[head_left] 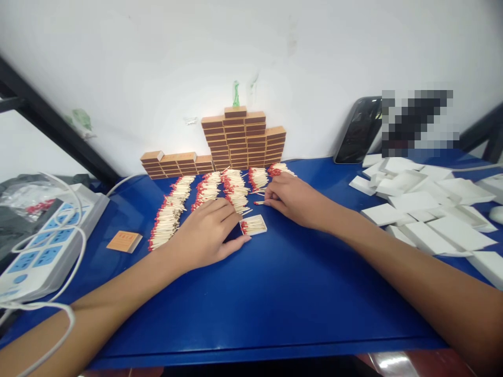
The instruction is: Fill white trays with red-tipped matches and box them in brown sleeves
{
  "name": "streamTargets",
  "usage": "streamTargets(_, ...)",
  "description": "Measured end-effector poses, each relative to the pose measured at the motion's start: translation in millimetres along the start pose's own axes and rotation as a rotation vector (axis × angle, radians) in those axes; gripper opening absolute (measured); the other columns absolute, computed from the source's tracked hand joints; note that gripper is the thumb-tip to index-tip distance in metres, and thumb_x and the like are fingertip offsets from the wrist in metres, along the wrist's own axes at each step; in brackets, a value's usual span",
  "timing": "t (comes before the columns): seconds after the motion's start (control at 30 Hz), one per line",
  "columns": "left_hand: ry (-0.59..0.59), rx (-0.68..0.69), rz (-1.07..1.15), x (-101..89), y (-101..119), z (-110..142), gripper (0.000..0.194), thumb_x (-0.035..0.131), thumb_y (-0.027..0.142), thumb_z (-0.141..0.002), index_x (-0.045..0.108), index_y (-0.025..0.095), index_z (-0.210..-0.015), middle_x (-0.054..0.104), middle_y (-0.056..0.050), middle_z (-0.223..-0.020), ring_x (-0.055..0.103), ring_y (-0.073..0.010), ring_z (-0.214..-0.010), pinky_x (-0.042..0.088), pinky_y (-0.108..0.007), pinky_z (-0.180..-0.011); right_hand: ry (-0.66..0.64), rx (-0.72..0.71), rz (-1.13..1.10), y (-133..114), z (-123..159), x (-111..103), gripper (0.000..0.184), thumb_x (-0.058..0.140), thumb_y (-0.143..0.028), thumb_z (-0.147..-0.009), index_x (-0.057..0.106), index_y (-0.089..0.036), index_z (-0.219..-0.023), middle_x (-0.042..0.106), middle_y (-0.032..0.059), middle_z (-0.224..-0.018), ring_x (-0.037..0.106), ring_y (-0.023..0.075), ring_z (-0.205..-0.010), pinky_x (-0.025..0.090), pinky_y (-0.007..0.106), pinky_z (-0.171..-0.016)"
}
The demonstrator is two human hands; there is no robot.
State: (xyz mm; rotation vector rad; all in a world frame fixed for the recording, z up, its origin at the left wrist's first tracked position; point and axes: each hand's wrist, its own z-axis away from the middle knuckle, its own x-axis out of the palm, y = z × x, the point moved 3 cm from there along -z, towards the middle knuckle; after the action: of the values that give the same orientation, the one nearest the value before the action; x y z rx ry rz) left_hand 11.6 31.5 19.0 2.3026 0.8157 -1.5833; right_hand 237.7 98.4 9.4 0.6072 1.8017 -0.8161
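Power strip [58,238]: at the far left of the blue table [251,309], with a white cable looped over it.
Orange matchbox [123,241]: alone on the table, apart from the stacks.
Low stack [176,165]: closed boxes against the wall; by its look, finished work.
Loose matches [171,215]: five rows, a good deal left; the last is partly behind the right hand.
Left hand [208,230]: thumb and forefinger parted around the left end of the white tray, bracing it.
Tall stack [243,140]: more closed boxes, so much seems done.
White tray [257,232]: partway through filling, I judge; matches lie inside, between the hands, just nearer the viewer than the right fingertips and to their left.
Right hand [291,193]: fingers pinched together, apparently on a few matchsticks [258,202]; the fingertips are too small to count them.
Phone [356,133]: leaning on the wall.
Heaped trays [428,207]: many left at the right.
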Motion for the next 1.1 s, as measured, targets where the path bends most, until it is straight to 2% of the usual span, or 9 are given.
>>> streamTargets(0.27,-0.005,-0.006,0.005,0.4,-0.4,-0.9,0.034,0.058,0.045,-0.108,0.071,0.014,-0.105,0.072,-0.01,-0.095,0.066,-0.0266,-0.096,0.056,-0.043,-0.089,0.022,-0.013,-0.084,-5.9,3.8,-20.2,0.016,0.061,-0.022,-0.1,0.068,-0.02,-0.087,0.071,0.0114,-0.094,0.061,0.028,-0.097,0.046,0.039,-0.085)
streamTargets(0.37,0.0,-0.002,-0.001,-0.3,-0.1,-1.1,0.035,0.058,0.045,-0.108,0.071,0.014,-0.103,0.072,-0.01,-0.094,0.066,-0.0268,-0.094,0.056,-0.043,-0.086,-0.044,-0.023,-0.169,-12.7,8.7,-23.9,0.013,0.061,-0.024,-0.099,0.068,-0.021,-0.089,0.07,0.0083,-0.095,0.062,0.0242,-0.089,0.045,0.035,-0.076)
streamTargets(0.53,-0.014,-0.004,0.014,0.5,-0.8,0.1,0.035,0.057,0.046,-0.108,0.071,0.014,-0.106,0.072,-0.01,-0.097,0.066,-0.0268,-0.097,0.056,-0.043,-0.088,-0.148,-0.044,-0.236,-24.1,15.3,-21.9,0.014,0.061,-0.029,-0.101,0.067,-0.023,-0.091,0.072,0.0053,-0.094,0.062,0.0206,-0.081,0.043,0.033,-0.07)
streamTargets(0.8,-0.028,-0.014,0.023,1.7,-0.8,-0.1,0.035,0.057,0.046,-0.108,0.071,0.014,-0.106,0.071,-0.01,-0.098,0.066,-0.0274,-0.099,0.056,-0.043,-0.09,-0.189,-0.018,-0.212,-35.0,14.9,-18.4,0.013,0.063,-0.026,-0.1,0.067,-0.022,-0.089,0.073,0.0054,-0.093,0.062,0.0196,-0.078,0.041,0.032,-0.069)
streamTargets(1.1,-0.026,-0.016,0.037,2.0,-0.7,0.1,0.035,0.057,0.045,-0.108,0.072,0.013,-0.107,0.073,-0.011,-0.1,0.066,-0.0279,-0.099,0.056,-0.045,-0.091,-0.181,-0.022,-0.252,-35.9,13.9,-7.9,0.01,0.063,-0.024,-0.1,0.065,-0.02,-0.091,0.07,0.0038,-0.092,0.056,0.0177,-0.078,0.037,0.03,-0.07)
